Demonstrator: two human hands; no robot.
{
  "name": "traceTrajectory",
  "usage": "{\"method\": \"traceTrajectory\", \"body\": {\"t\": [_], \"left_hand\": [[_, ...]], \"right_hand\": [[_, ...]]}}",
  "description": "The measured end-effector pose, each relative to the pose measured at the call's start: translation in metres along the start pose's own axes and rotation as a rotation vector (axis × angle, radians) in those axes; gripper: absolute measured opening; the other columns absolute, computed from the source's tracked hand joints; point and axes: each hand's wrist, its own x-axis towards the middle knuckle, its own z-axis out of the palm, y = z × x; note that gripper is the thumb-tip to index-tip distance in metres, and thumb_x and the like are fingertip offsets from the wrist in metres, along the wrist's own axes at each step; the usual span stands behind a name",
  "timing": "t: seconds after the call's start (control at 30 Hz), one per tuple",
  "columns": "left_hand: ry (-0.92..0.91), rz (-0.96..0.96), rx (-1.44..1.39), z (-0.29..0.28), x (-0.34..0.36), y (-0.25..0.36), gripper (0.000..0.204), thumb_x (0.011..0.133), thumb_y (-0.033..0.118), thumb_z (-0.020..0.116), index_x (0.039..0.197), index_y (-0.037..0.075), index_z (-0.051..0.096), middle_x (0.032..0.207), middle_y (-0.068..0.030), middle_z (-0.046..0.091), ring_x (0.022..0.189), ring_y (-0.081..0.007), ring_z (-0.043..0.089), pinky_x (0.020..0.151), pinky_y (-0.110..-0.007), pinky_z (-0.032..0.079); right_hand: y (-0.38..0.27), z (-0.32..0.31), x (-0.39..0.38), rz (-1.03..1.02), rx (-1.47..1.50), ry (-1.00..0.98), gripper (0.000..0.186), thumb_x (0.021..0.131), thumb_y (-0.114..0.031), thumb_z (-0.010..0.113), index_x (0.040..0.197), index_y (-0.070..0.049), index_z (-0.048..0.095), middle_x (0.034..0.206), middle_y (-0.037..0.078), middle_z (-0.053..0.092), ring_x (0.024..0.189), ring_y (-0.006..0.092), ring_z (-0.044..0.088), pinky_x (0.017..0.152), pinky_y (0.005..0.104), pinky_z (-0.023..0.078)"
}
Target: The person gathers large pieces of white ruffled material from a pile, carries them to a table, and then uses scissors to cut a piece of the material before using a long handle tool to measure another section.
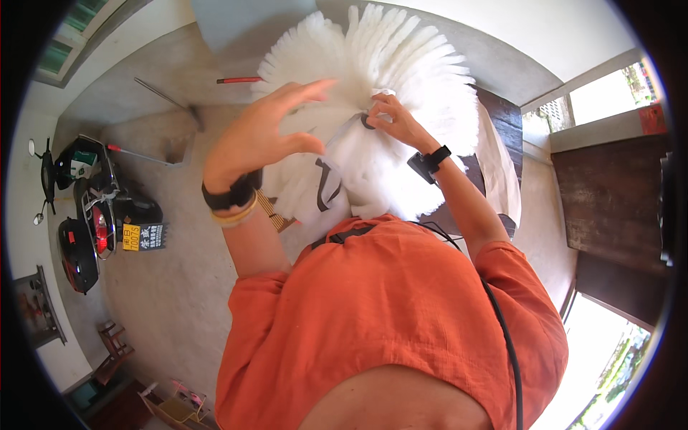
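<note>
A large mass of fluffy white fibre (430,79) fans out in front of me, its strands spread at the far side and gathered toward the middle. My right hand (398,123) is over that middle, thumb and fingers pinched on one end of a thin dark strip (368,121). A dark band (328,188) hangs lower down across the white fibre, nearer my body; whether it joins the strip I cannot tell. Above the left part of the fibre, my left hand (269,129) is raised with fingers and thumb apart, holding nothing.
A dark wooden table (503,115) shows beneath the fibre at the right, with a pale cloth or paper sheet (499,161) over its edge. A black scooter (93,208) stands at the left. Near it lie a dustpan (175,147) and a red-handled tool (240,80).
</note>
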Motion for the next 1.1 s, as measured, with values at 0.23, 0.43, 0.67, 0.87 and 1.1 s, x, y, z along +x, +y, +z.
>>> {"method": "traceTrajectory", "body": {"t": [0.23, 0.43, 0.67, 0.87, 1.1], "left_hand": [[0.076, -0.101, -0.113, 0.094, 0.061, -0.077, 0.026, 0.088, 0.011, 0.053, 0.111, 0.007, 0.064, 0.104, -0.0108, 0.065, 0.094, -0.019, 0.059, 0.084, -0.027, 0.045], [0.129, -0.293, 0.144, 0.174, 0.062, -0.115, 0.03, 0.074, 0.013, 0.066, 0.104, 0.009, 0.064, 0.104, -0.009, 0.06, 0.097, -0.0264, 0.059, 0.082, -0.034, 0.048], [-0.04, -0.355, 0.256, 0.197, 0.066, -0.09, 0.035, 0.07, 0.016, 0.069, 0.104, 0.018, 0.064, 0.11, -0.0023, 0.056, 0.105, -0.0239, 0.054, 0.082, -0.045, 0.046], [-0.033, -0.41, 0.234, 0.208, 0.062, -0.108, 0.028, 0.073, 0.021, 0.063, 0.1, 0.023, 0.068, 0.107, -0.0023, 0.056, 0.105, -0.024, 0.053, 0.085, -0.048, 0.036], [-0.092, -0.454, 0.011, 0.224, 0.055, -0.111, 0.03, 0.075, 0.03, 0.059, 0.103, 0.025, 0.069, 0.112, -0.0052, 0.055, 0.109, -0.0249, 0.051, 0.092, -0.049, 0.03]], "right_hand": [[-0.006, 0.006, -0.041, -0.283, -0.218, -0.046, 0.012, 0.082, -0.012, 0.064, 0.09, -0.005, 0.059, 0.125, 0.011, 0.049, 0.119, 0.0284, 0.044, 0.096, 0.0341, 0.037], [-0.019, -0.008, -0.057, -0.039, 0.565, 0.067, 0.008, 0.085, -0.004, 0.055, 0.093, -0.003, 0.056, 0.097, 0.004, 0.058, 0.093, 0.0142, 0.053, 0.089, 0.0269, 0.041], [-0.027, -0.015, -0.023, 0.003, 1.016, 0.11, 0.009, 0.086, -0.008, 0.048, 0.093, -0.007, 0.054, 0.094, 0.005, 0.061, 0.091, 0.0141, 0.055, 0.085, 0.0285, 0.04], [0.004, -0.024, 0.003, 0.171, 1.477, 0.346, 0.013, 0.086, -0.003, 0.04, 0.09, -0.003, 0.052, 0.089, 0.008, 0.059, 0.097, 0.0215, 0.058, 0.088, 0.0342, 0.043], [0.062, -0.016, 0.024, 0.452, 1.734, 0.733, 0.015, 0.093, -0.005, 0.037, 0.093, 0.005, 0.047, 0.087, 0.014, 0.056, 0.101, 0.0296, 0.058, 0.089, 0.04, 0.048]]}}
